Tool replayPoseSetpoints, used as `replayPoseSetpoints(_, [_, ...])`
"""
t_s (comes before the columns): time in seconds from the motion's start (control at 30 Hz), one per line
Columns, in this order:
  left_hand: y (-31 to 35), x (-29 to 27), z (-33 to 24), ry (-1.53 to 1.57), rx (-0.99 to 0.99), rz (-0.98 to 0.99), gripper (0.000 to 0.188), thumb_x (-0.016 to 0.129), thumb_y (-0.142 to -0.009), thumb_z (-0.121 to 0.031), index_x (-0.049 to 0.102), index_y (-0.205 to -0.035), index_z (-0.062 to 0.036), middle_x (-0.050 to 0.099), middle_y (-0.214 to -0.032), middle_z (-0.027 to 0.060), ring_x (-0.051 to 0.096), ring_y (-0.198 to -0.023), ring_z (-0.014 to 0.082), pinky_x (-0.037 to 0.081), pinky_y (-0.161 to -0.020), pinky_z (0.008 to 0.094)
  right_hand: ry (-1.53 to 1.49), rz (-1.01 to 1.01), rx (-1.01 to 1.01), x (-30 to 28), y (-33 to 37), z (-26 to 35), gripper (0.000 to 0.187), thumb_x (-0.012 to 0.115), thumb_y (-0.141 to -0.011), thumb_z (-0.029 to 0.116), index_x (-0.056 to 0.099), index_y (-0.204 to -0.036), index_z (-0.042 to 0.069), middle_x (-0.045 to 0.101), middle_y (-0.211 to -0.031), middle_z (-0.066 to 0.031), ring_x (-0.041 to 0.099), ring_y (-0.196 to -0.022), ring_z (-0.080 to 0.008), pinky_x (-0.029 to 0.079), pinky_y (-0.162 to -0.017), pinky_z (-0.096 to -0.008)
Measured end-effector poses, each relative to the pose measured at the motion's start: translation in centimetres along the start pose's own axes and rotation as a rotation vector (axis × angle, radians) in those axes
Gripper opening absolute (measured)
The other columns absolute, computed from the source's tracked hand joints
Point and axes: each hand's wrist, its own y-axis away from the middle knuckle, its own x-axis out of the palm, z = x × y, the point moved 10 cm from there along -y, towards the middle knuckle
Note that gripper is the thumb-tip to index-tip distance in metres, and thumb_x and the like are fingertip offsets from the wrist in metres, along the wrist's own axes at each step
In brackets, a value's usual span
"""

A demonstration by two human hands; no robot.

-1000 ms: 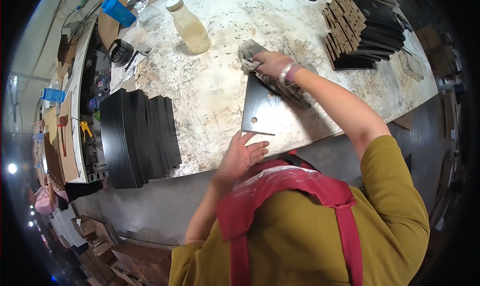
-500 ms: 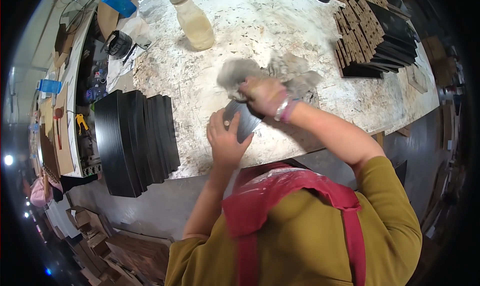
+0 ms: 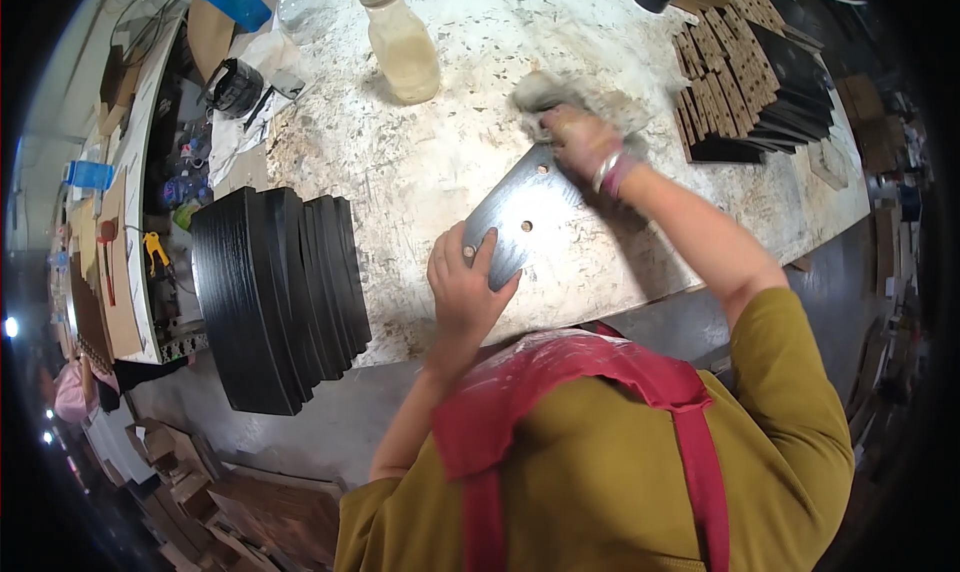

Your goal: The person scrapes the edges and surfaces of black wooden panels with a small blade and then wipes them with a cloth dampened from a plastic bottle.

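A dark, glossy flat panel (image 3: 508,212) with several round holes lies slantwise on the worktable. Spread over its near end, the fingers of my left hand (image 3: 466,277) press it down. My right hand (image 3: 583,144), in a stained glove or smeared with colour, is closed on a greyish rag (image 3: 545,92) at the panel's far end. Motion blurs the rag, and a bunched cloth behind it merges with it in view. A bracelet circles my right wrist.
A stack of black panels (image 3: 275,297) stands at the table's left edge. Drilled panels (image 3: 735,82) are piled at the far right. Beyond my hands stands a glass bottle (image 3: 402,47) of cloudy liquid. A black cup (image 3: 236,89) and blue tumbler (image 3: 234,0) are at the left.
My right hand has swept the rag away and to the right, uncovering more of the panel and its holes. My left hand stays on the near end, shifted slightly right in view.
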Motion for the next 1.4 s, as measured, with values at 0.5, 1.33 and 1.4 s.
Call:
replayPoseSetpoints(0.5, [-0.1, -0.1, 0.0, -0.031, -0.006, 0.01, 0.064, 0.077, -0.074, -0.032, 0.052, -0.129, -0.0119, 0.035, -0.139, 0.0224, 0.036, -0.127, 0.0397, 0.028, -0.105, 0.0525, -0.191, 0.243, 0.363, -2.7, 1.8, -1.6, 0.045, 0.062, -0.085, 0.021, 0.056, -0.129, 0.012, 0.06, -0.126, -0.012, 0.061, -0.107, -0.0303, 0.048, -0.093, -0.0362])
replayPoseSetpoints(1.33, [-18.0, 9.9, 2.4, 0.356, -0.472, 0.531, 0.03, 0.08, -0.068, -0.029, 0.064, -0.067, -0.004, 0.062, -0.061, 0.0083, 0.055, -0.055, 0.0159, 0.045, -0.053, 0.0335, -0.345, 0.038, 0.123, -1.1, 6.5, -2.9, 0.032, 0.067, -0.081, 0.029, 0.063, -0.106, 0.009, 0.062, -0.107, -0.0132, 0.061, -0.099, -0.0332, 0.049, -0.084, -0.0412])
replayPoseSetpoints(1.4, [-17.4, 10.0, 3.7, 0.285, -0.313, 0.362, 0.031, 0.067, -0.074, -0.029, 0.069, -0.082, 0.0008, 0.067, -0.078, 0.0213, 0.066, -0.073, 0.0343, 0.05, -0.068, 0.0447, -0.438, -0.044, 0.112, -1.2, 7.1, -2.4, 0.038, 0.069, -0.079, 0.026, 0.062, -0.112, 0.006, 0.063, -0.109, -0.0141, 0.061, -0.102, -0.033, 0.048, -0.087, -0.0412])
